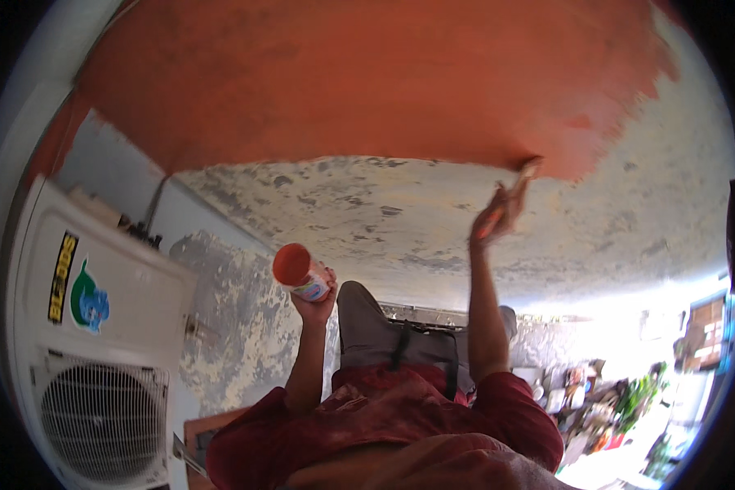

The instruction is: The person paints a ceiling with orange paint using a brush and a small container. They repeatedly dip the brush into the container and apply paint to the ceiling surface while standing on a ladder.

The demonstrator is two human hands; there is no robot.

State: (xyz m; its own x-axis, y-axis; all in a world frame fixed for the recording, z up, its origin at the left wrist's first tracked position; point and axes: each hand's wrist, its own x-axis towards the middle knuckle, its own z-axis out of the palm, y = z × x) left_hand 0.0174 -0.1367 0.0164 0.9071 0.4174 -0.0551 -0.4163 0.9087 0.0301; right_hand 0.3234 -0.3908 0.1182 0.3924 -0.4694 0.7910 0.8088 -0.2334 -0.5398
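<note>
My left hand (318, 305) is closed round a small white tub (306, 286) with a printed label, held tilted in front of me. Its mouth shows an orange-red inside. Raised to the wall, my right hand (498, 216) grips a paintbrush (531, 169), slightly smeared by motion. The brush's tip touches the lower edge of the orange-red painted area (384, 82). Below that edge lies bare, patchy grey and cream wall (384, 208) with flaking spots. Orange-red smears show on my right hand.
A white outdoor air-conditioner unit (98, 359) with a round fan grille and stickers stands close at my left. Behind it runs a peeling grey side wall (229, 327). At the lower right, well below, are a pile of mixed items (580, 400) and green plants (641, 400).
</note>
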